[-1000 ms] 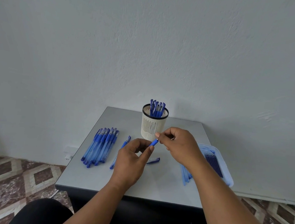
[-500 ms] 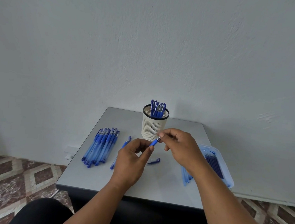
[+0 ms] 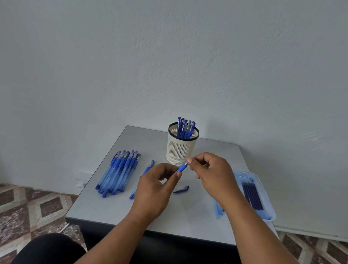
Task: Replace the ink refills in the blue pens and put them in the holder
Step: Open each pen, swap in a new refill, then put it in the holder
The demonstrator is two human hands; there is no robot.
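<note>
My left hand (image 3: 154, 190) grips a blue pen (image 3: 181, 168) above the grey table (image 3: 104, 209), its tip end pointing up and right. My right hand (image 3: 213, 176) pinches the pen's small tip piece with thumb and forefinger. A loose pen cap (image 3: 181, 189) lies on the table under my hands. The cream mesh holder (image 3: 181, 151) stands behind, with several blue pens upright in it. A row of several blue pens (image 3: 118, 173) lies at the left, and one single pen (image 3: 145, 173) lies beside it.
A clear blue tray (image 3: 267, 206) with several dark refills sits at the table's right edge. Pale blue empty tubes (image 3: 218, 211) lie next to it, partly hidden by my right forearm. A wall stands right behind the table. Patterned floor tiles surround it.
My right fingers have shifted slightly on the pen's tip, from covering it to pinching its end. My left hand and the pen stay almost in place.
</note>
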